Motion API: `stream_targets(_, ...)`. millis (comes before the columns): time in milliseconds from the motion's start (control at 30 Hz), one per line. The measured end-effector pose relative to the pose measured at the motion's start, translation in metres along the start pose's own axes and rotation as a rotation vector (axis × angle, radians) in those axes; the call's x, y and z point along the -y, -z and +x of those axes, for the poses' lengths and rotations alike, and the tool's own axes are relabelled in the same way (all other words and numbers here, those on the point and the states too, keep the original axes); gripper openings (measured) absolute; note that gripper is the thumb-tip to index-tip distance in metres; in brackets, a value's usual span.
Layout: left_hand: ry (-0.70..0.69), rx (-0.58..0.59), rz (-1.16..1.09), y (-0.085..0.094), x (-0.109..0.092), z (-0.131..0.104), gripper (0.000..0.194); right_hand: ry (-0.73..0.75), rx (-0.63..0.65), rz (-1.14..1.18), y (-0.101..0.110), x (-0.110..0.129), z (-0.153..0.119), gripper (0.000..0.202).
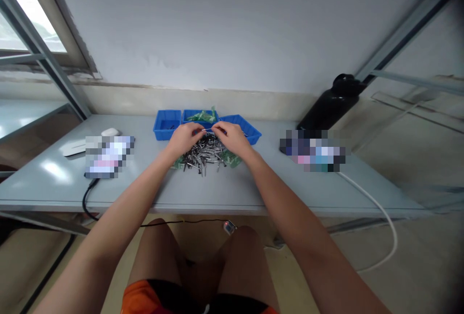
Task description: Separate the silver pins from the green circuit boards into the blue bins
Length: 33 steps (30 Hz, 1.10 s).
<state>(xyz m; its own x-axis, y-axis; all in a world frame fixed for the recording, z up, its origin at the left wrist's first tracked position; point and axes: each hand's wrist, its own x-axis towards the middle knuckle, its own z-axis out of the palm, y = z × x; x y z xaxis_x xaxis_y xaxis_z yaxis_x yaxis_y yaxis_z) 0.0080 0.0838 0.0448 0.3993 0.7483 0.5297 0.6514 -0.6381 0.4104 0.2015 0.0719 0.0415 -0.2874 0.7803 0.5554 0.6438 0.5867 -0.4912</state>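
A heap of metal screws (205, 153) lies on the grey table, with green plastic film (231, 158) at its sides. Above the heap, my left hand (184, 137) and my right hand (232, 136) are close together, both closed in a pinch. A thin metal piece (207, 130), which looks like a screw, spans the gap between their fingertips. Behind the hands stand three blue bins: the left bin (157, 133) has a few dark pieces in it, the middle bin (186, 113) contains green film, and the right bin (254, 137) is partly hidden by my right hand.
At the left of the table (174, 191) are a blurred phone (108, 157) with a black cable, and a white object (110, 133). A black bottle (326, 108) stands at the right behind another blurred device (322, 154) with a white cable. The wall rises behind the bins.
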Motion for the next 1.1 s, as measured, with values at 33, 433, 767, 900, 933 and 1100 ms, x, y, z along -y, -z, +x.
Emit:
stream_targets(33, -0.01, -0.01, -0.004, 0.0, 0.0, 0.0, 0.021, -0.01, -0.013, -0.001, 0.001, 0.0, 0.0, 0.021)
stream_targets(433, -0.127, -0.19, -0.13, 0.004, -0.01, -0.001, 0.015, 0.023, 0.034, 0.05, 0.0, 0.003, -0.001, 0.023)
stream_targets(767, -0.06, -0.137, -0.24, 0.004, -0.015, -0.002, 0.015, -0.003, 0.094, 0.047, -0.001, 0.006, -0.003, 0.025)
stream_targets(900, -0.073, -0.077, -0.143, 0.002, -0.008, 0.0, 0.01, -0.009, 0.021, 0.079, 0.002, 0.008, -0.003, 0.026)
stream_targets(933, -0.089, -0.067, -0.116, 0.001, -0.006, 0.001, 0.009, -0.008, 0.013, 0.093, 0.003, 0.01, -0.003, 0.027)
stream_targets(1100, -0.121, -0.03, -0.054, -0.001, -0.004, 0.0, 0.018, -0.041, 0.062, 0.126, 0.0, 0.013, -0.003, 0.027)
